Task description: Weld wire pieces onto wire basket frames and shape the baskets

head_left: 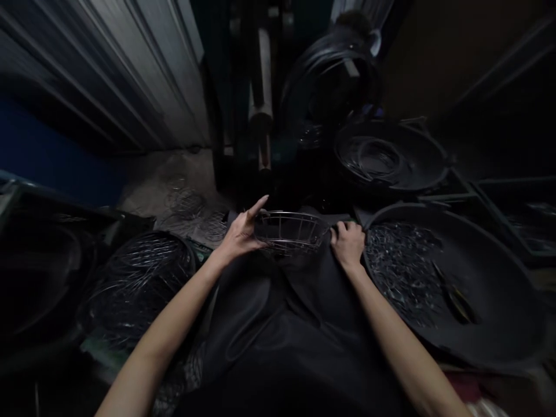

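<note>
Wire basket sits right between the person's two hands, at the far edge of the dark cloth over the lap, and from where I stand the step looks to be one of holding it level and steady. Left grip is spread around the basket's left end, one digit raised toward the far side and another low by the near wires; how firmly it bears on them I can't tell. Right grip has its fingers curled down just at the basket's right end, and whether they pinch wire or only rest there is too dark to say.

To do this well, I'd support both ends evenly, since thin wire probably flexes if one side takes the load. Fingertips are best placed outside the rim, clear of cut ends and of the upright rod on the far side. The cloth could snag underneath, so smoothing it would help.

On the right, a wide pan carries small wire pieces and pliers, near the right forearm; elbows want care there. To the left, a heap of wire lengths lies near the other forearm.
</note>
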The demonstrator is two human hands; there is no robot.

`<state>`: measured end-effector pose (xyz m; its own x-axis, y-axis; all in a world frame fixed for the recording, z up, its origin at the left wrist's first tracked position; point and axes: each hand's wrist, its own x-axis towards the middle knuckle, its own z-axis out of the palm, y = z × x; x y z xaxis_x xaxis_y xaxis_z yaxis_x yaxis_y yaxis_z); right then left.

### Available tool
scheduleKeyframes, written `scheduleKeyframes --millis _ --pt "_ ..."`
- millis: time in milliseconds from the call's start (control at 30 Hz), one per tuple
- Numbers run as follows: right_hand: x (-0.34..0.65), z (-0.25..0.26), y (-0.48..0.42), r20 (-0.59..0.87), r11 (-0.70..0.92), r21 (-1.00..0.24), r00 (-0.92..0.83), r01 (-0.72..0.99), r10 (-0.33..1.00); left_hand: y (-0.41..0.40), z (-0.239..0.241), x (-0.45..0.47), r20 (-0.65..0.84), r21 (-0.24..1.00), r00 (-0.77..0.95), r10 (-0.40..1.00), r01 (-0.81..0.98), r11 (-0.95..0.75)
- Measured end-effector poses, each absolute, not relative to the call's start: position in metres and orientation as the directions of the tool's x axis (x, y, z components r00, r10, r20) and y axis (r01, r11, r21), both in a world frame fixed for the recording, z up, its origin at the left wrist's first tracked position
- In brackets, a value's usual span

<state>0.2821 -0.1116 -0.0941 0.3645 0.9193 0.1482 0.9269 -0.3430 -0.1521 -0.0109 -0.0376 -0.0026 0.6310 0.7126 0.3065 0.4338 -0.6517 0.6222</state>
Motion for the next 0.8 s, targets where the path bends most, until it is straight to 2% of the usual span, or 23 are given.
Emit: scheduleKeyframes --millis 100,200,300,367,400,500,533,600,700,767,800 --pt "0.291 -0.090 -0.109 0.160 -0.343 -0.114 0.358 0.932 0.920 -0.042 0.007 -0.018 0.334 0.568 0.617 0.712 0.471 -0.675" --pt "0.312 -0.084 -0.116 0.207 -0.454 -0.133 0.473 0.881 0.856 -0.048 0.034 -0.015 0.291 0.400 0.667 0.686 0.566 -0.721" --pt "0.319 -0.090 -0.131 0.285 -0.525 -0.254 0.582 0.812 0.762 -0.059 0.055 0.009 0.201 0.143 0.749 0.631 0.615 -0.775" --pt "0.308 -0.102 -0.145 0.310 -0.425 -0.379 0.546 0.822 0.779 -0.066 0.051 0.036 0.133 0.015 0.797 0.589 0.593 -0.805" --pt "0.299 -0.108 -0.154 0.299 -0.354 -0.441 0.507 0.824 0.808 -0.066 0.044 0.052 0.088 -0.010 0.809 0.581 0.584 -0.812" --pt "0.270 -0.126 -0.189 0.117 -0.289 -0.589 0.434 0.754 0.893 -0.063 0.015 0.092 -0.025 0.028 0.850 0.526 0.527 -0.850" --pt "0.263 -0.129 -0.203 0.045 -0.312 -0.614 0.427 0.725 0.903 -0.063 0.006 0.099 -0.033 0.038 0.863 0.505 0.506 -0.862" --pt "0.255 -0.128 -0.226 -0.052 -0.361 -0.627 0.425 0.691 0.904 -0.066 -0.005 0.100 0.042 0.033 0.881 0.470 0.469 -0.882" --pt "0.268 -0.108 -0.245 0.016 -0.330 -0.593 0.421 0.735 0.907 -0.074 -0.012 0.064 0.249 0.085 0.846 0.471 0.465 -0.881" --pt "0.295 -0.090 -0.244 0.132 -0.351 -0.519 0.478 0.780 0.868 -0.074 -0.017 0.025 0.283 0.234 0.763 0.581 0.532 -0.814" --pt "0.312 -0.083 -0.239 0.155 -0.427 -0.467 0.548 0.774 0.822 -0.072 -0.022 0.005 0.277 0.320 0.697 0.661 0.582 -0.748"
